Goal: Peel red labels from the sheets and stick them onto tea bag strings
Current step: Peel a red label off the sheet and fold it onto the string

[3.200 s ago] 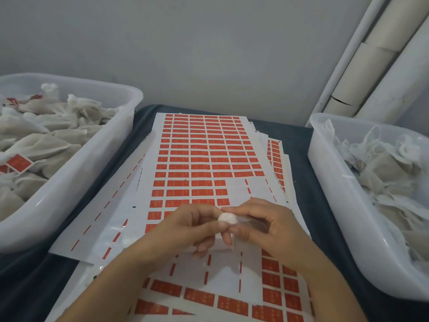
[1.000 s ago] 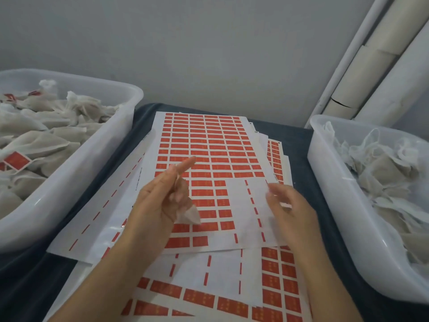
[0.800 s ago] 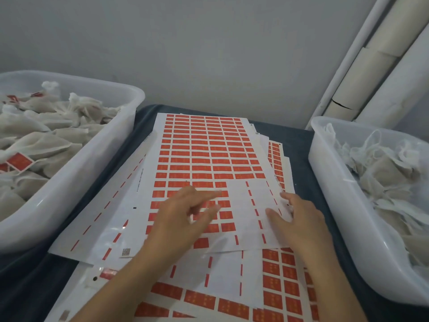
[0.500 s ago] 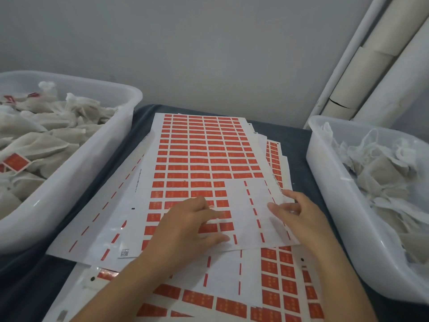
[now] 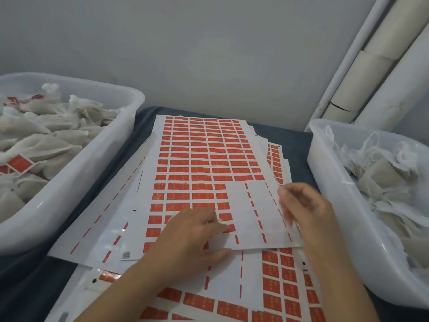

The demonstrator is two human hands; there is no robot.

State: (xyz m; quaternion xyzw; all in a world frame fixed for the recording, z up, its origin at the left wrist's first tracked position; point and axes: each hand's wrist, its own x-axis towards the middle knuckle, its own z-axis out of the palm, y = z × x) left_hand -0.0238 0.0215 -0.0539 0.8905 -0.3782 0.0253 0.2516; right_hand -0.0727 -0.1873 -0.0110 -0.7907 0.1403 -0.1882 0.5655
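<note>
While the left hand [image 5: 192, 231] presses its fingertips at the nearest red label [image 5: 228, 228] on the top sheet [image 5: 204, 159], near the sheet's front edge; the relaxed, blurred right hand [image 5: 304, 208] hovers further right.

Both bare forearms reach in from the near edge. The left hand [image 5: 192, 238] lies palm down, fingers extended and pointing right, thumb spread toward the near side. The right hand [image 5: 304, 212] is raised slightly, fingers loosely bent and motion-blurred, pointing left toward the other hand
</note>
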